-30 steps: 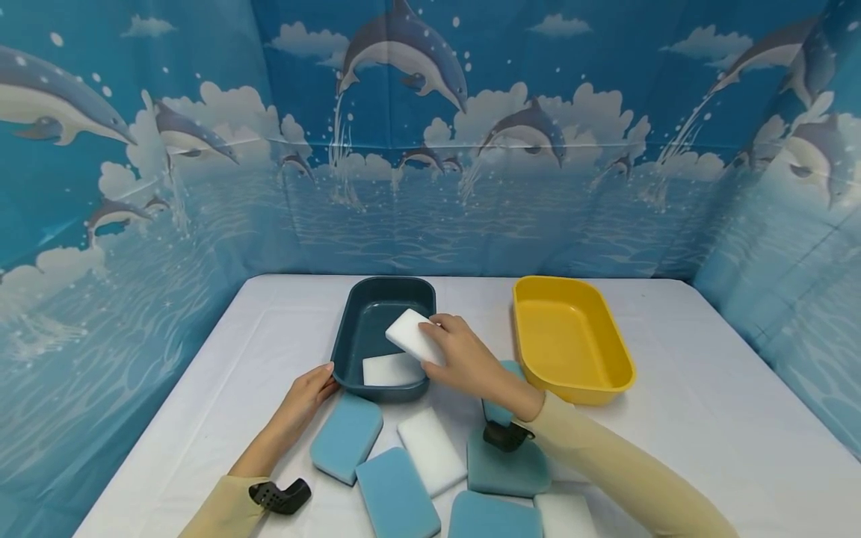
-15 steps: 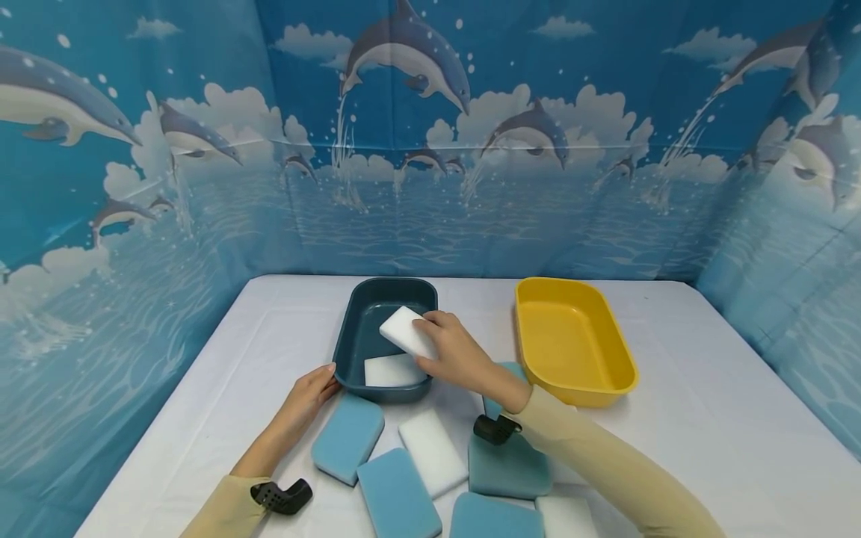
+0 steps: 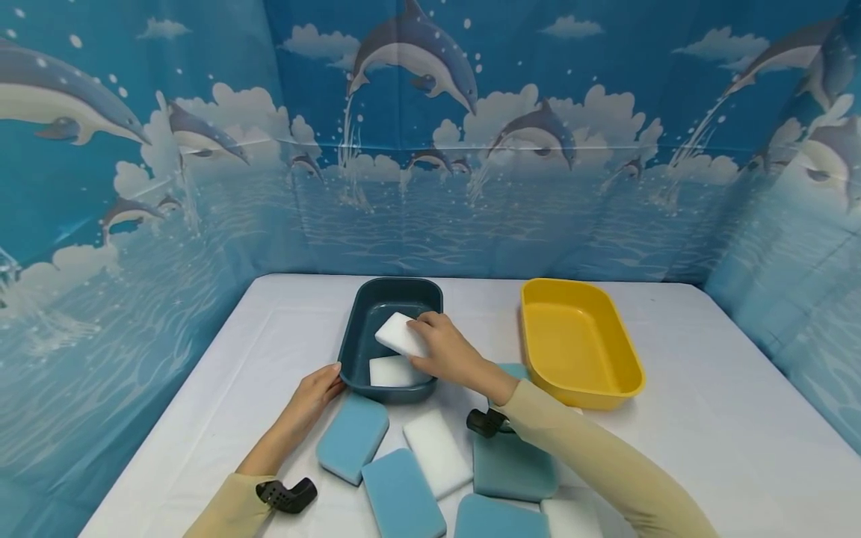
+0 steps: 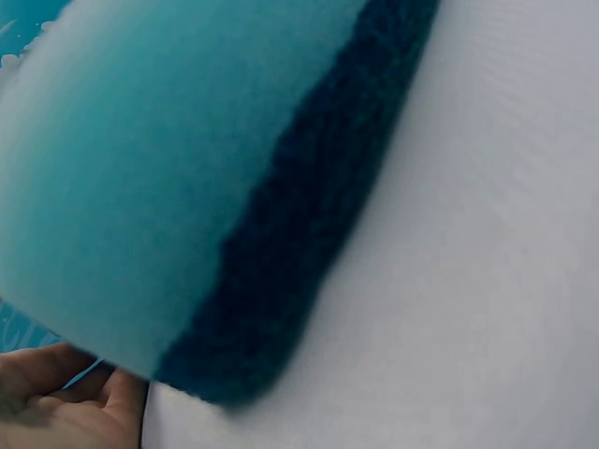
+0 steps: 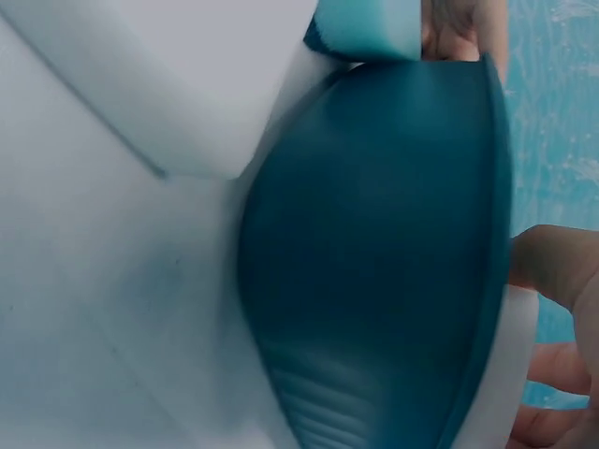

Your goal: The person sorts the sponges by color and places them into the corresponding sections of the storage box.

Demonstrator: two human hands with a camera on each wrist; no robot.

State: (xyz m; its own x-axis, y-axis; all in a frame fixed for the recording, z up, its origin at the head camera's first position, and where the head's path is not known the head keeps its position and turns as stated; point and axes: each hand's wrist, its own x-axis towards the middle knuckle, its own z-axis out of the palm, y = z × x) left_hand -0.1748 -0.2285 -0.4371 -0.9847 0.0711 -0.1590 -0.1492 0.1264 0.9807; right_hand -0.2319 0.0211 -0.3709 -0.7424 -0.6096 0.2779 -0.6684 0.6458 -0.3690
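Observation:
My right hand [image 3: 444,347] pinches a white sponge [image 3: 398,334] between thumb and fingers. The sponge is tilted over the dark teal bin [image 3: 363,325]. Beneath it, a second white sponge [image 3: 390,371] lies in the front part of that bin. At the bin's front left corner, my left hand [image 3: 316,392] touches the rim with its fingertips. In the right wrist view, the bin's end wall [image 5: 374,234] fills the middle, with my right thumb and fingers [image 5: 552,257] beyond the rim. A blue sponge [image 4: 168,178] covers much of the left wrist view.
A yellow bin [image 3: 578,336] stands at the right. In front of the bins lie several blue sponges [image 3: 353,437], a white sponge [image 3: 437,452], a darker teal sponge [image 3: 514,471] and another white one [image 3: 572,515]. A dolphin-print curtain [image 3: 430,217] hangs around the table's back and sides.
My right hand has moved left over the teal bin with the white sponge. My left hand stays at the bin's corner. The head view has shifted slightly.

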